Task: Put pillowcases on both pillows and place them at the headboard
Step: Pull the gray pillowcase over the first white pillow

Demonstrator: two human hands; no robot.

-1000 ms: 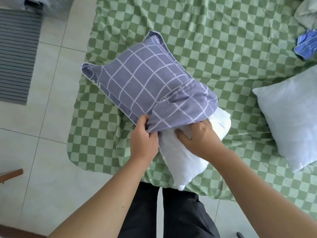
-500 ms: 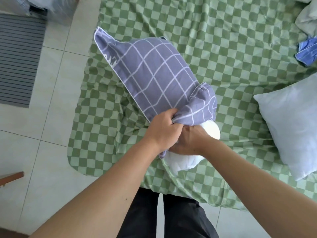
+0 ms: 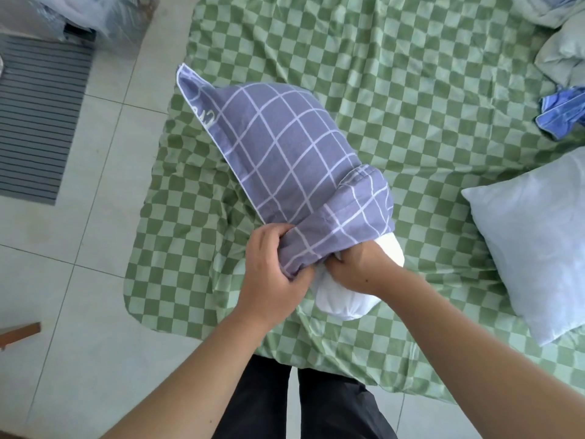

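Note:
A purple pillowcase (image 3: 278, 153) with a white grid covers most of a white pillow (image 3: 345, 301) near the bed's corner. The pillow's near end sticks out of the case's opening. My left hand (image 3: 269, 267) grips the bunched hem of the pillowcase. My right hand (image 3: 357, 267) grips the pillow's bare end just under that hem, fingers partly tucked into the opening. A second bare white pillow (image 3: 535, 239) lies on the bed at the right.
The bed carries a green checked sheet (image 3: 395, 99). A blue cloth (image 3: 560, 115) and a pale bundle of bedding (image 3: 560, 58) lie at the far right. Tiled floor (image 3: 79, 280) and a striped grey mat (image 3: 34, 115) are at the left. My legs stand at the bed's edge.
The pillowcase has been pulled further over the pillow, so less white shows. The pillow's far end swung up and leftward, and both hands moved closer together at the opening.

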